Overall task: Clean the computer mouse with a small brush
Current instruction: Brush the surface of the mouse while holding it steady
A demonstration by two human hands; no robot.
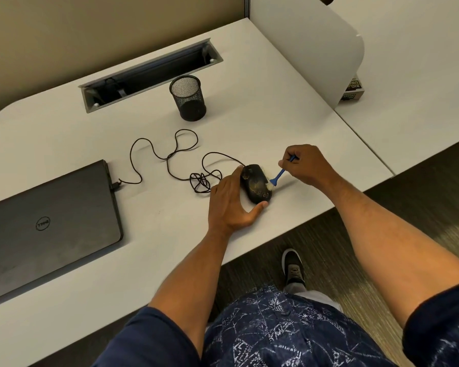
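Head view: the mouse (255,183) lies near the counter's (276,123) front edge, long axis running away from the person, tilted left. The left hand (232,205) cups its left side, thumb at the near end. The right hand (306,164), just right of it, pinches the brush (279,176), bristles touching the mouse's right flank. A laptop (48,226), cord (170,157) and mesh cup (188,98) sit leftward and behind; the floor is carpet.

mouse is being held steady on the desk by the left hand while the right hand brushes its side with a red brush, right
Not quite: the brush is blue, not red. The head view shows the left hand holding the mouse steady on the desk while the right hand works the blue brush's pale bristles against its right side.
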